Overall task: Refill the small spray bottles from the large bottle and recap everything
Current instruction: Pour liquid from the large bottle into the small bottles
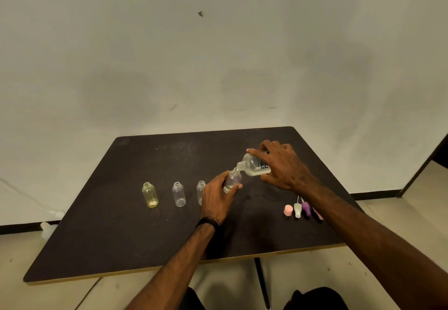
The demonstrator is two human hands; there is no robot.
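My right hand (282, 166) grips the large clear bottle (254, 165), tipped on its side with its open mouth at the neck of a small clear bottle (233, 179). My left hand (218, 197) holds that small bottle, tilted, on the dark table (121, 237). Three more uncapped small bottles stand in a row to the left: a yellowish one (150, 195), a clear one (179, 194), and a third one (200, 191) partly hidden behind my left hand.
Loose caps lie at the right of the table: a pink cap (288, 210), a pale spray top (297, 209), a purple spray top (306, 208) and another half hidden under my right forearm. A white wall stands behind the table.
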